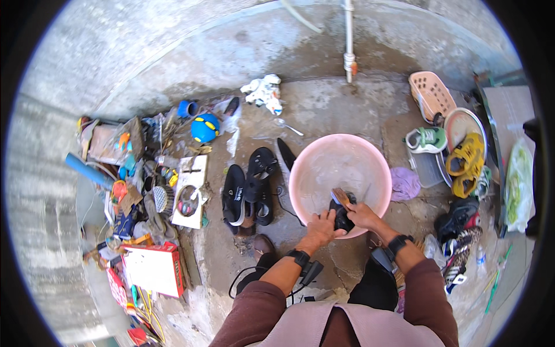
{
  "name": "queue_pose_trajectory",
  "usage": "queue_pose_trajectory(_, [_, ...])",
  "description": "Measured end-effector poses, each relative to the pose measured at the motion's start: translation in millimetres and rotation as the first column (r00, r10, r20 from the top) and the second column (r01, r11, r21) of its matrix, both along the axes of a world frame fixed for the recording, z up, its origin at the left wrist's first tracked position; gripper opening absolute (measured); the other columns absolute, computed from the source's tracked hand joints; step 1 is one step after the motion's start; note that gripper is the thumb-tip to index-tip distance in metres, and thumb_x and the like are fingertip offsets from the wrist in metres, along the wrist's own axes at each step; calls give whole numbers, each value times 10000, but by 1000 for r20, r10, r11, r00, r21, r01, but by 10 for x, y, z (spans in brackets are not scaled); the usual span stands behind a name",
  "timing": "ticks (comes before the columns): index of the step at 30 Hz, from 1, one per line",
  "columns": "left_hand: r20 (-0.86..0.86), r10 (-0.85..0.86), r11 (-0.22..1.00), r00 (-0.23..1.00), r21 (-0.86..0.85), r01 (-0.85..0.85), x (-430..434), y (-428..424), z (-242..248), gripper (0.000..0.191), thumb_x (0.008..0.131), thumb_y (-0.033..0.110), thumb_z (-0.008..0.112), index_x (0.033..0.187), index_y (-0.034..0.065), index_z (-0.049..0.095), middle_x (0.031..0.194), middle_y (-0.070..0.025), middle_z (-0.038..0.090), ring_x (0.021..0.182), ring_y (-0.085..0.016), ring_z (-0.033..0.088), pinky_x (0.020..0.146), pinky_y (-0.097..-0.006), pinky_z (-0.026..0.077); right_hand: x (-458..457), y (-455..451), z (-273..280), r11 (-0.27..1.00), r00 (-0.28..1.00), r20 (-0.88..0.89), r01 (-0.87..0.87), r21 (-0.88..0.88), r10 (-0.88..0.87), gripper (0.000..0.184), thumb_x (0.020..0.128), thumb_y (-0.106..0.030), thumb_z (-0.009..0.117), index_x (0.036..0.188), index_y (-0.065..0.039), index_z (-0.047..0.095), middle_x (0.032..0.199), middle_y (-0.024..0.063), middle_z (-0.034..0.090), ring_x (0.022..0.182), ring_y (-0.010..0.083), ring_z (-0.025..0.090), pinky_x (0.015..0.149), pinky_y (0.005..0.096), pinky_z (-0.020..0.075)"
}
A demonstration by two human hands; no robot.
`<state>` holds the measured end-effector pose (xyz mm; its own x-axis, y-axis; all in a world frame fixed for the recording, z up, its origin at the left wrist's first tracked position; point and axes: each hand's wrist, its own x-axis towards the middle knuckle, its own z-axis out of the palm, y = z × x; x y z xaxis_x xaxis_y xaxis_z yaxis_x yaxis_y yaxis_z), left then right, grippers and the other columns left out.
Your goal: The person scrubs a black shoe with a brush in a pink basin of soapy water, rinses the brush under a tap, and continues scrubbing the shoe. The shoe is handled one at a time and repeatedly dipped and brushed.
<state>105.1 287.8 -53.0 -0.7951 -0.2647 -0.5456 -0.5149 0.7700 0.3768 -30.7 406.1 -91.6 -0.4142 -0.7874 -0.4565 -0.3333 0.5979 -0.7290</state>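
A round pink plastic basin (296, 182) of cloudy water stands on the wet floor before me. At its near rim my left hand (323, 229) holds a black shoe (344, 219). My right hand (363, 215) grips a brush (341, 197) with a wooden-coloured back, which lies against the shoe's far end; the bristles are mostly hidden. Left of the basin are several black shoes, among them a slip-on shoe (234, 191) and a studded one (261, 161). A dark insole (285, 155) leans by the basin's left rim.
A purple cloth (405, 184) lies right of the basin. Beyond it are a green-and-white shoe (427, 140), yellow shoes (468, 160) and a peach basket (433, 93). A spoon (291, 127) lies behind the basin. Clutter and a red-and-white box (151, 269) fill the left side. A pipe (349, 39) runs down the wall.
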Motion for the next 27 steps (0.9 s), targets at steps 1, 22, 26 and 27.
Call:
queue_pose_trajectory(1, [-17,1,1000,1000,-26,-1,-1,66,23,757,660,508,648,1203,58,375,1172,-121,437,1034,-351,436,810,-470,424,32,69,113,997,997,9,-74,14,74,349,759,-168,505,1072,-21,552,739,234,576,697,263,600,650,360,461])
queue_pose_trajectory(22, [31,13,1000,999,16,-14,-36,37,50,779,675,510,641,1240,47,370,1162,-114,449,1046,-332,433,785,-453,430,66,271,246,998,990,137,34,54,-41,356,773,-130,475,1064,66,531,811,301,568,804,397,578,691,372,465])
queue_pose_trajectory(26, [8,-114,984,993,-137,114,-72,196,132,791,656,520,651,1231,43,391,1173,-113,433,1085,-335,397,787,-454,430,47,573,266,996,998,4,-59,-67,60,378,773,-136,479,1094,59,522,836,293,573,828,390,577,705,367,463])
queue_pose_trajectory(27, [1,-154,979,988,-138,153,-79,201,138,793,655,519,653,1232,44,390,1165,-111,435,1090,-335,392,787,-456,429,18,551,173,998,997,-46,-61,-33,59,384,772,-141,481,1099,57,521,846,292,574,838,391,575,712,369,462])
